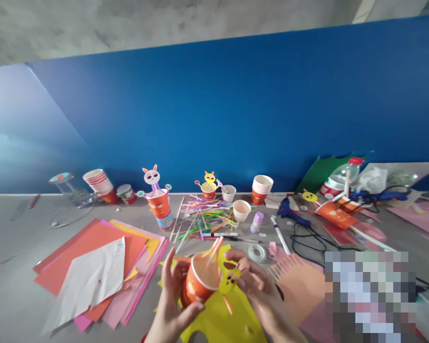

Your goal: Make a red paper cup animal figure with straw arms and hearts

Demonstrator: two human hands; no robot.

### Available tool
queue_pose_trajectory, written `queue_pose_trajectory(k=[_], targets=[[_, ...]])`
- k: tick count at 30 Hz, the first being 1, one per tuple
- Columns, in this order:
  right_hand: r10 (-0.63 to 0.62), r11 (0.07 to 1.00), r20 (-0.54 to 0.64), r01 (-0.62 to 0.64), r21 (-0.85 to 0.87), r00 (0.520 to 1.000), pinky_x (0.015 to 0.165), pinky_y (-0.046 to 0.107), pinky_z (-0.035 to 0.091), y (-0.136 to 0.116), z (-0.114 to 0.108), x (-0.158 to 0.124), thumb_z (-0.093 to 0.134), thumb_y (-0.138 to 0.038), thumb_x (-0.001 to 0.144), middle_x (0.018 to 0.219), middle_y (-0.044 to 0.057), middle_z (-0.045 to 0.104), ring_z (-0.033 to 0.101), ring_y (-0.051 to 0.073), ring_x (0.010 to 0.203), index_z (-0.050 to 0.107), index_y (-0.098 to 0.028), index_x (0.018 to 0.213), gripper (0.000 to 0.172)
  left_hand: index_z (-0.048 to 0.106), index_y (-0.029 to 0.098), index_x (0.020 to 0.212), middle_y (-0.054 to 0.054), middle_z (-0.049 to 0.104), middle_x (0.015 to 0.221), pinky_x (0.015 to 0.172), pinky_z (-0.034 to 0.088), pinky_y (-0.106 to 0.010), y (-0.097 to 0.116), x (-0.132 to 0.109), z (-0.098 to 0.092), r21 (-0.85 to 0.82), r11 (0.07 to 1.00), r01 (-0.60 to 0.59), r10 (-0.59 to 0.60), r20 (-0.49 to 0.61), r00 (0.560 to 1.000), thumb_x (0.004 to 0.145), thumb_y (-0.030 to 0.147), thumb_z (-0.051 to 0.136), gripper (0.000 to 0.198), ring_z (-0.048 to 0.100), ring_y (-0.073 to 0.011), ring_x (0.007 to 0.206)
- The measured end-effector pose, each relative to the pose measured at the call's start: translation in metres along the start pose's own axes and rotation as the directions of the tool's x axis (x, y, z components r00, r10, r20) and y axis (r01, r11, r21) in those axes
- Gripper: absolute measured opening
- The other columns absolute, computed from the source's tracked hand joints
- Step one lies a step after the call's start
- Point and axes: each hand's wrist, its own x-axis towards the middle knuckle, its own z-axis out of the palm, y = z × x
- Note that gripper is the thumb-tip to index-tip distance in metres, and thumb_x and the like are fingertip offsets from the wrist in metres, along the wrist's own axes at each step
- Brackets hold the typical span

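My left hand (171, 297) is wrapped round an orange paper cup (200, 281) low in the middle of the view, thumb under it and fingers behind. A straw (214, 250) sticks up out of the cup. My right hand (257, 286) pinches a small yellow paper animal face (230, 280) against the cup's rim. Both hands hover over a yellow sheet of paper (225, 319) on the grey table (17, 267).
Stacked coloured paper (100, 267) lies to the left. Behind are loose coloured straws (207, 216), finished cup animals (159, 202), cup stacks (261, 188), a glue stick (256, 222), a tape roll (256, 252), a blue glue gun (289, 212) with black cable, and a plastic bottle (341, 178).
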Motion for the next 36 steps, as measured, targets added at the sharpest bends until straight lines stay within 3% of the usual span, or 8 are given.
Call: queue_pose_trajectory(k=[4, 11, 17, 20, 25, 27, 30, 36], targets=[[0.094, 0.993, 0.060, -0.098, 0.068, 0.994, 0.092, 0.041, 0.052, -0.005, 0.002, -0.004, 0.078, -0.053, 0.077, 0.131, 0.009, 0.060, 0.063, 0.031, 0.109, 0.059, -0.023, 0.077, 0.036, 0.013, 0.034, 0.154, -0.014, 0.052, 0.137, 0.109, 0.040, -0.046, -0.015, -0.012, 0.020, -0.128, 0.990, 0.063, -0.052, 0.089, 0.995, 0.065, 0.049, 0.088, 0.118, 0.048, -0.0381, 0.133], [0.053, 0.996, 0.021, -0.055, 0.076, 0.998, 0.090, 0.041, 0.053, 0.001, 0.002, -0.012, 0.079, -0.050, 0.076, 0.101, 0.009, 0.069, 0.066, 0.031, 0.105, 0.060, -0.024, 0.075, 0.033, 0.040, 0.032, 0.145, -0.013, 0.050, 0.145, 0.114, 0.032, -0.048, -0.015, -0.027, 0.024, -0.322, 0.890, 0.322, -0.222, 0.311, 0.924, 0.054, 0.058, 0.090, 0.107, 0.041, -0.0418, 0.140], [0.102, 0.993, -0.010, -0.101, 0.054, 0.995, 0.083, 0.040, 0.055, 0.009, -0.001, -0.018, 0.081, -0.052, 0.072, 0.097, 0.010, 0.071, 0.068, 0.031, 0.098, 0.057, -0.023, 0.071, 0.038, 0.063, 0.025, 0.131, -0.014, 0.056, 0.141, 0.104, 0.040, -0.057, 0.001, -0.011, 0.014, -0.476, 0.726, 0.497, -0.244, 0.498, 0.832, 0.064, 0.093, 0.048, 0.096, 0.049, -0.0453, 0.131], [0.116, 0.992, 0.002, -0.116, 0.049, 0.993, 0.079, 0.036, 0.055, 0.008, -0.003, -0.020, 0.082, -0.049, 0.073, 0.095, 0.009, 0.071, 0.069, 0.029, 0.096, 0.058, -0.022, 0.070, 0.036, 0.066, 0.023, 0.127, -0.015, 0.058, 0.137, 0.101, 0.042, -0.056, 0.010, 0.003, 0.003, -0.415, 0.716, 0.561, -0.248, 0.601, 0.760, 0.067, 0.090, 0.049, 0.092, 0.053, -0.0435, 0.127], [0.152, 0.987, 0.129, -0.157, 0.023, 0.980, 0.079, 0.033, 0.054, 0.002, -0.003, -0.019, 0.078, -0.040, 0.080, 0.096, 0.008, 0.070, 0.069, 0.025, 0.092, 0.060, -0.020, 0.073, 0.028, 0.068, 0.021, 0.116, -0.014, 0.068, 0.116, 0.092, 0.048, -0.045, 0.033, 0.029, -0.007, -0.134, 0.765, 0.630, -0.401, 0.667, 0.628, 0.080, 0.060, 0.067, 0.053, 0.065, -0.0330, 0.108], [0.149, 0.989, 0.147, -0.146, -0.029, 0.978, 0.081, 0.035, 0.054, -0.001, -0.001, -0.018, 0.076, -0.038, 0.082, 0.099, 0.010, 0.070, 0.068, 0.025, 0.094, 0.060, -0.020, 0.074, 0.025, 0.071, 0.021, 0.111, -0.011, 0.069, 0.107, 0.084, 0.050, -0.036, 0.041, 0.037, -0.005, -0.003, 0.813, 0.582, -0.460, 0.609, 0.646, 0.084, 0.049, 0.069, 0.039, 0.066, -0.0269, 0.100], [0.147, 0.986, 0.129, -0.136, -0.093, 0.981, 0.083, 0.036, 0.054, -0.006, 0.002, -0.017, 0.075, -0.039, 0.082, 0.099, 0.010, 0.071, 0.067, 0.025, 0.095, 0.060, -0.021, 0.074, 0.025, 0.075, 0.020, 0.101, -0.006, 0.068, 0.093, 0.072, 0.047, -0.026, 0.046, 0.046, 0.006, 0.134, 0.885, 0.446, -0.445, 0.527, 0.724, 0.082, 0.041, 0.074, 0.028, 0.063, -0.0194, 0.084], [0.137, 0.979, 0.198, -0.102, -0.178, 0.971, 0.086, 0.036, 0.052, -0.014, -0.005, -0.014, 0.069, -0.039, 0.088, 0.104, 0.009, 0.069, 0.066, 0.027, 0.103, 0.060, -0.021, 0.079, 0.022, 0.074, 0.016, 0.088, -0.002, 0.067, 0.078, 0.069, 0.043, -0.022, 0.035, 0.044, 0.024, 0.049, 0.893, 0.448, -0.418, 0.459, 0.784, 0.080, 0.041, 0.077, 0.026, 0.058, -0.0125, 0.069]])
